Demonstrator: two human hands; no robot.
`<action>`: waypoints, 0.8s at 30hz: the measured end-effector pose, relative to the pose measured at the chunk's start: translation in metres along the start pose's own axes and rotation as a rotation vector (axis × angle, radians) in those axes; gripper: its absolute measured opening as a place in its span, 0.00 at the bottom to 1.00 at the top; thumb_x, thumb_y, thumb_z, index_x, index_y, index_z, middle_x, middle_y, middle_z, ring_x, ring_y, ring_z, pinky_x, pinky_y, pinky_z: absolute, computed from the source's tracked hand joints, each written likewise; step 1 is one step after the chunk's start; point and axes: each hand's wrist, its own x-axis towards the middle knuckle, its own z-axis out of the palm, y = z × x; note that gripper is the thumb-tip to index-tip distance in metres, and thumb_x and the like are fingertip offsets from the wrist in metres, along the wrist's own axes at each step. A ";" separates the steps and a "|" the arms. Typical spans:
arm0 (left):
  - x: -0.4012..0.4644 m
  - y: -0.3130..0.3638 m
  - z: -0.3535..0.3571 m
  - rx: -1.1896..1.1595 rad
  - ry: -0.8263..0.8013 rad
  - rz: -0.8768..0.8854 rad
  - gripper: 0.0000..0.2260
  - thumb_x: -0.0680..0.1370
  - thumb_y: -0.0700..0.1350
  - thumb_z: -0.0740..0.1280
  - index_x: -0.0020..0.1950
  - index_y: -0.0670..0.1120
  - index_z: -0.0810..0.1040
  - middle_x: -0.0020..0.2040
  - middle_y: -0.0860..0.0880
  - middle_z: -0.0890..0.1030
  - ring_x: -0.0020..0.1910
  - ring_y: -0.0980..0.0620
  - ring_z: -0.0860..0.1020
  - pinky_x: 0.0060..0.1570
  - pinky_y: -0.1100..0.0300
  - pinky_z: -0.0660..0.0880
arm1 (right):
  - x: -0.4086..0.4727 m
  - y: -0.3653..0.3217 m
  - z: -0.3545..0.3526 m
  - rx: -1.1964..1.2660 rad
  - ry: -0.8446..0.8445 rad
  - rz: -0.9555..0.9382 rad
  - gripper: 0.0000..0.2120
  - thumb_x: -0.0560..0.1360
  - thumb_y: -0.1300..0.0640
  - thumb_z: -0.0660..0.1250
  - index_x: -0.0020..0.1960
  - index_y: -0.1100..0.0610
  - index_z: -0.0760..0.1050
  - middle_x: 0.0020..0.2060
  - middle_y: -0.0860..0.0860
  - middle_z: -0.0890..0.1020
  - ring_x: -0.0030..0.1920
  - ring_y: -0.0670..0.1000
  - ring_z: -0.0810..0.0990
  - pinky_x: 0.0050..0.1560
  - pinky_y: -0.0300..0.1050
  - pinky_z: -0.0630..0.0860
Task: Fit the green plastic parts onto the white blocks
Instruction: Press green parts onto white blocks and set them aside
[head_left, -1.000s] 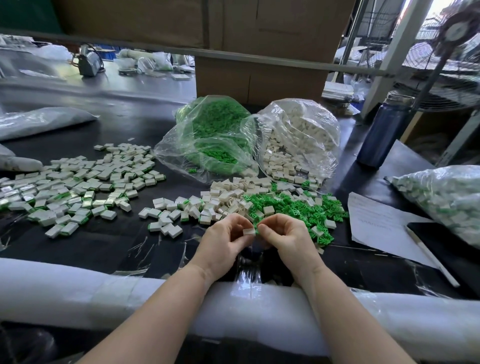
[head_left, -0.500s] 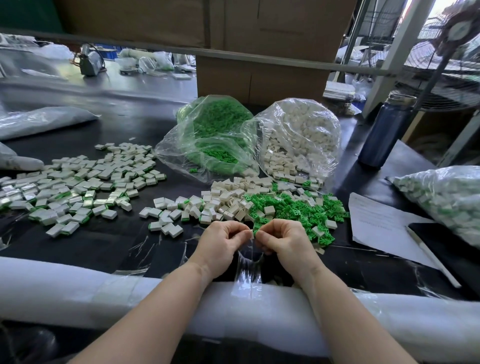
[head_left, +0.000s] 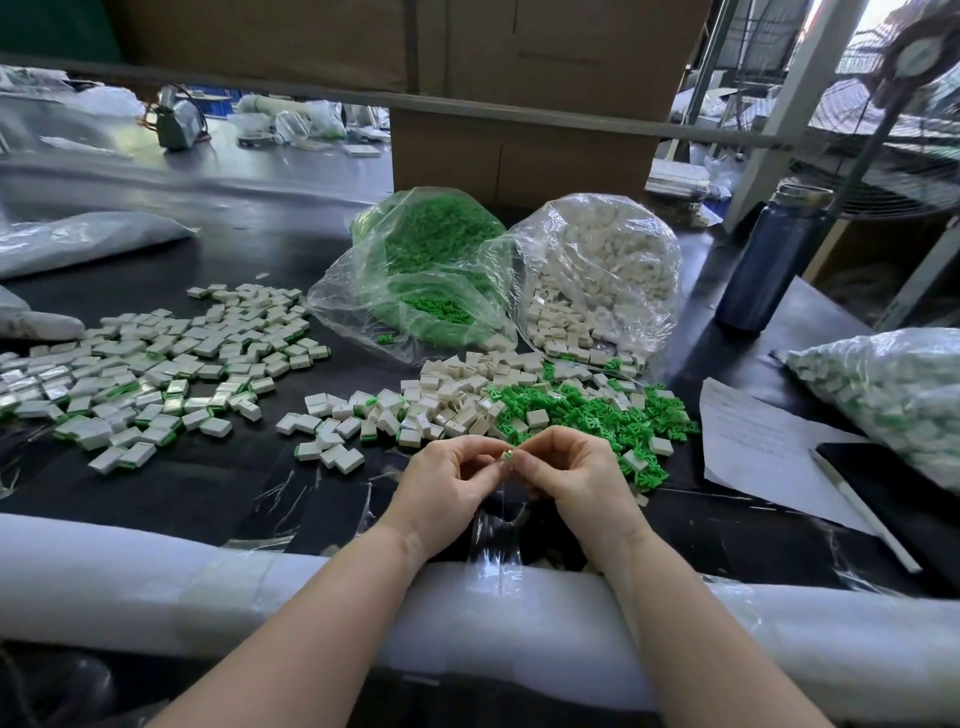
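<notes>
My left hand (head_left: 447, 486) and my right hand (head_left: 574, 478) meet fingertip to fingertip just above the black table, pinching one small white block with a green part (head_left: 508, 455) between them; most of it is hidden by my fingers. Right behind my hands lies a heap of loose green parts (head_left: 587, 410) and a heap of bare white blocks (head_left: 452, 389). Farther back stand an open bag of green parts (head_left: 431, 260) and an open bag of white blocks (head_left: 597, 270). A wide spread of fitted blocks (head_left: 156, 364) covers the table's left.
A blue bottle (head_left: 774, 260) stands at the right, with a sheet of paper (head_left: 753, 441), a pen (head_left: 862, 514) and a filled clear bag (head_left: 893, 395) near it. A white padded roll (head_left: 156, 587) runs along the table's near edge. Cardboard boxes (head_left: 519, 150) rise behind.
Both hands stayed together at the same spot. The white block seen between the fingers a second ago is now mostly covered, with a bit of green showing at the fingertips.
</notes>
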 end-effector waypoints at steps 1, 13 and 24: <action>0.000 0.001 0.000 0.007 0.003 0.002 0.06 0.74 0.41 0.69 0.45 0.53 0.81 0.42 0.43 0.83 0.44 0.45 0.81 0.50 0.53 0.78 | 0.000 0.000 0.000 -0.008 -0.009 -0.006 0.04 0.70 0.66 0.71 0.38 0.61 0.78 0.30 0.53 0.82 0.30 0.46 0.79 0.31 0.34 0.74; 0.000 0.003 -0.003 -0.070 -0.003 0.010 0.07 0.73 0.33 0.66 0.43 0.45 0.80 0.46 0.43 0.80 0.41 0.51 0.79 0.45 0.65 0.77 | -0.001 -0.003 0.001 0.082 -0.006 0.027 0.02 0.73 0.62 0.68 0.46 0.59 0.78 0.39 0.54 0.83 0.39 0.50 0.81 0.43 0.45 0.80; 0.000 0.003 0.000 -0.006 -0.087 0.035 0.08 0.72 0.38 0.71 0.40 0.51 0.79 0.54 0.51 0.68 0.55 0.52 0.73 0.60 0.59 0.71 | -0.003 -0.007 0.001 -0.075 -0.244 0.059 0.08 0.77 0.58 0.63 0.45 0.54 0.81 0.36 0.51 0.82 0.38 0.44 0.79 0.38 0.33 0.74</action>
